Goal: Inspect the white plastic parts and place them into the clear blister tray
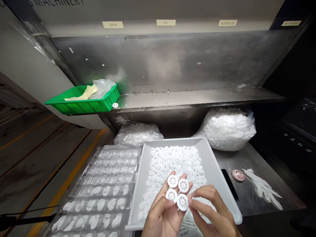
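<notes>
My left hand is held palm up over the grey bin, with its fingers closed on a cluster of several white plastic wheels. Thin white runners appear to join these spoked wheels. From the right, my right hand pinches the edge of the nearest wheel between thumb and fingertips. Below both hands, a heap of loose white wheels fills much of the bin. On the left lies a clear plastic blister tray, its pockets holding white pieces.
Behind the bin stand two clear bags of white parts, a smaller one and a larger one. A green crate sits on the metal shelf. To the right lie a phone, a pink-white roll and white gloves.
</notes>
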The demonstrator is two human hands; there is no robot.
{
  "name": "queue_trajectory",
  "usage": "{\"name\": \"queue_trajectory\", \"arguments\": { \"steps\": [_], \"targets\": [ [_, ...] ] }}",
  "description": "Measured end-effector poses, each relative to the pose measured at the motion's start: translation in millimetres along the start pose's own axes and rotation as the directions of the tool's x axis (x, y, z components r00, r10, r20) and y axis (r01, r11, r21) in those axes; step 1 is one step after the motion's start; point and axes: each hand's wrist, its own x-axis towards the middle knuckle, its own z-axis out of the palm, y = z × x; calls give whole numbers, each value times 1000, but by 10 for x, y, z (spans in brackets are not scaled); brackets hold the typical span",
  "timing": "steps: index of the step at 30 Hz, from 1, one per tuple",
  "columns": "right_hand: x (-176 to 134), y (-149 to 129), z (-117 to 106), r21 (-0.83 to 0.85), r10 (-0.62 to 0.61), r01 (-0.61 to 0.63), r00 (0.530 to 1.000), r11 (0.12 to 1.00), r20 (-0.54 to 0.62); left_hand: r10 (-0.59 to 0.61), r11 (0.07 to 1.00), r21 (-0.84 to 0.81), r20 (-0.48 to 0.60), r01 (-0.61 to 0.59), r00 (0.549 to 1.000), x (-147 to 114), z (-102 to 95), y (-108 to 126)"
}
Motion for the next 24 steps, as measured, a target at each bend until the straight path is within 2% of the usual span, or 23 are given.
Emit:
{"name": "queue_trajectory", "arguments": {
  "steps": [3, 7, 10, 14, 16, 18, 20, 21, 22, 23, 24],
  "targets": [
    [40, 65, -52, -75, 86, -79, 991, 994, 104, 0, 1000, 30, 7, 0, 1000, 0, -5, 1],
    [148, 118, -108, -101, 205, -184, 939, 978, 275, -32, 996, 83, 39, 29, 999, 5, -4, -1],
    [207, 121, -119, -26, 264, -273, 896, 962, 358, -43, 995, 89, 61, 37, 997, 14, -8, 1],
    [193, 133, -83, 158, 378, -457, 850, 875, 367, -66, 994, 87, 45, 62, 997, 34, -41, 11],
    [161, 152, -54, 331, 487, -580, 811, 745, 326, -78, 995, 70, 30, 76, 997, 50, -67, 15],
    [121, 168, -23, 562, 631, -664, 718, 493, 295, -72, 997, 37, 30, 71, 997, 69, -92, 12],
    [73, 169, 11, 727, 719, -650, 612, 221, 328, -58, 998, 19, 33, 57, 998, 87, -110, 3],
    [47, 160, 30, 755, 728, -643, 579, 129, 368, -50, 999, 21, 31, 49, 998, 94, -116, -3],
    [21, 145, 49, 760, 727, -644, 564, 90, 392, -42, 999, 27, 28, 42, 999, 100, -119, -10],
    [-2, 123, 68, 742, 726, -661, 563, 110, 394, -35, 999, 34, 25, 34, 999, 103, -120, -17],
    [-21, 95, 86, 702, 732, -690, 568, 174, 377, -30, 999, 42, 24, 29, 999, 104, -120, -23]
  ]
}}
